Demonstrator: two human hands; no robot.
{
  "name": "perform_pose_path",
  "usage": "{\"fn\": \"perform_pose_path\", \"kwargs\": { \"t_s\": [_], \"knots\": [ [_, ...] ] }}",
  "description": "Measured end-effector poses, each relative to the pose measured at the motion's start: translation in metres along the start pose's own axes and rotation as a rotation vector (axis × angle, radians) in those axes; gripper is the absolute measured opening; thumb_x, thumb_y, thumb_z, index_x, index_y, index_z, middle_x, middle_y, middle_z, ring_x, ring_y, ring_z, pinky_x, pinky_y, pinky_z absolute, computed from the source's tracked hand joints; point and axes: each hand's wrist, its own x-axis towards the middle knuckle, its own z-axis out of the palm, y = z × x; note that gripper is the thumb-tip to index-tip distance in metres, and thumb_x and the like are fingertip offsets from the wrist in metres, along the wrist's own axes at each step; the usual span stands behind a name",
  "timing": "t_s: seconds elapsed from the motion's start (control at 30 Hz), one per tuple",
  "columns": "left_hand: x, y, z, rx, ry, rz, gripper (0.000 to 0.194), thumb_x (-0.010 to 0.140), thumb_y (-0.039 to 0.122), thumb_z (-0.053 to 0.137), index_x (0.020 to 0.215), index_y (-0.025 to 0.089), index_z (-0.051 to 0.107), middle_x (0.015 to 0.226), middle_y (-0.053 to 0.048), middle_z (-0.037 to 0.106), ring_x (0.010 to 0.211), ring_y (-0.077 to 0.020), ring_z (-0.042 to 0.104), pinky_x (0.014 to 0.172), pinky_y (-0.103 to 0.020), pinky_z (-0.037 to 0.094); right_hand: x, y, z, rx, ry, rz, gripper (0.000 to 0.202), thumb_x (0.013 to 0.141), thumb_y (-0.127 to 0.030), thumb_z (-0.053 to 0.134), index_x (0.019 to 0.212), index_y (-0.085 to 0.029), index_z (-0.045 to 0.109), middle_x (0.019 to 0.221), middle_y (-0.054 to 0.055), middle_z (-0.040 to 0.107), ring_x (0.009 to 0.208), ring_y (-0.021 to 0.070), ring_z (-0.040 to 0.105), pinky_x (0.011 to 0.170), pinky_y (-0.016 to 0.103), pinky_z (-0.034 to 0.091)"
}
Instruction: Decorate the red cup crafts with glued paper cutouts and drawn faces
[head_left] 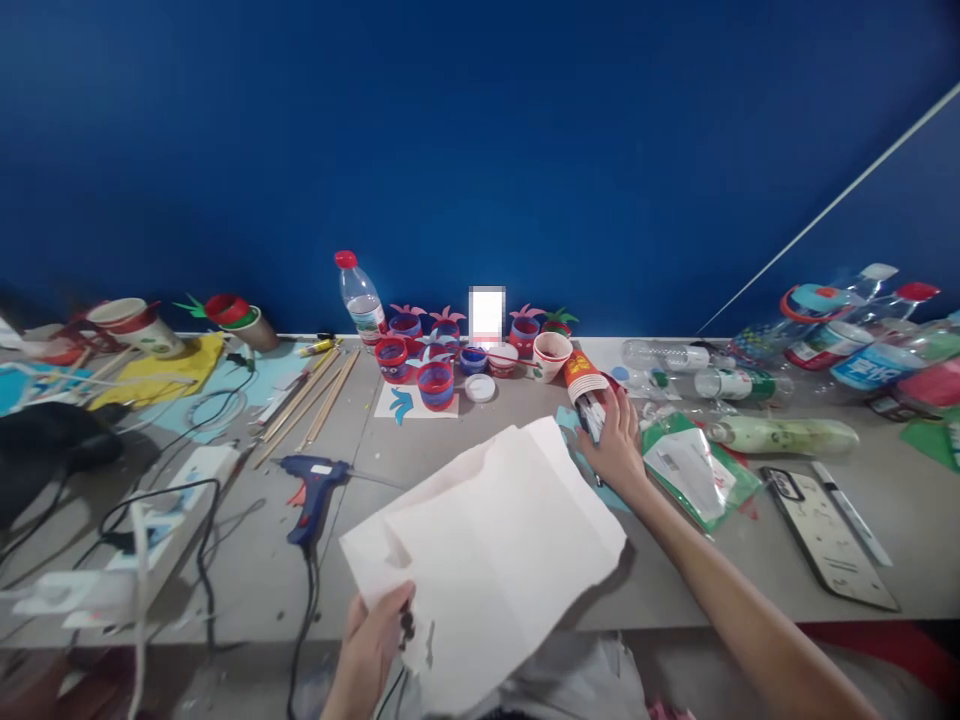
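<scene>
My left hand point(375, 635) grips a large sheet of white paper point(502, 540) by its near left corner, thumb on top. The sheet is creased, with dark marks beside my thumb. My right hand point(619, 445) reaches to the back right, thumb and fingers apart, at the mouth of a tipped orange paper cup point(585, 375). Thin pale and dark items point(591, 415) show in the cup's mouth beside my fingers, too blurred to name. A blue glue gun point(319, 490) lies left of the paper.
Small red and blue painted cups point(435, 385) stand along the wall with a plastic bottle point(362, 300). Wooden sticks point(326, 400) and a power strip point(180, 520) lie left. On the right are a phone point(825, 540), a green packet point(694, 470) and several bottles point(742, 385).
</scene>
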Motion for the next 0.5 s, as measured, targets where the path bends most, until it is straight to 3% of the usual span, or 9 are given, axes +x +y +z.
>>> {"fn": "perform_pose_path", "kwargs": {
  "t_s": [0.17, 0.33, 0.5],
  "knots": [
    [-0.003, -0.002, -0.001, -0.055, 0.033, 0.004, 0.051, 0.047, 0.035, 0.084, 0.091, 0.014, 0.071, 0.076, -0.006, 0.072, 0.079, -0.025, 0.069, 0.068, -0.031, 0.055, 0.01, 0.003, 0.013, 0.017, 0.024, 0.009, 0.089, 0.083, -0.037, 0.053, 0.153, -0.016, 0.001, 0.157, 0.021, 0.012, 0.144, 0.0406, 0.014, 0.107, 0.063, 0.029],
    [0.002, -0.008, 0.0, 0.069, -0.002, -0.021, 0.042, 0.048, 0.042, 0.085, 0.075, 0.013, 0.069, 0.056, -0.001, 0.061, 0.051, -0.0153, 0.058, 0.051, -0.026, 0.045, 0.017, -0.006, 0.015, 0.022, 0.01, 0.039, 0.09, 0.082, -0.03, 0.052, 0.152, -0.013, -0.001, 0.156, 0.025, 0.013, 0.142, 0.0414, 0.021, 0.104, 0.059, 0.035],
    [0.004, -0.014, -0.005, 0.127, -0.032, 0.074, 0.044, 0.049, 0.048, 0.085, 0.074, 0.014, 0.07, 0.064, -0.004, 0.066, 0.062, -0.0176, 0.061, 0.059, -0.026, 0.048, 0.024, -0.012, 0.007, 0.018, 0.007, 0.0, 0.084, 0.081, -0.02, 0.049, 0.153, -0.015, 0.006, 0.152, 0.024, 0.021, 0.137, 0.0411, 0.03, 0.098, 0.057, 0.041]
  ]
}}
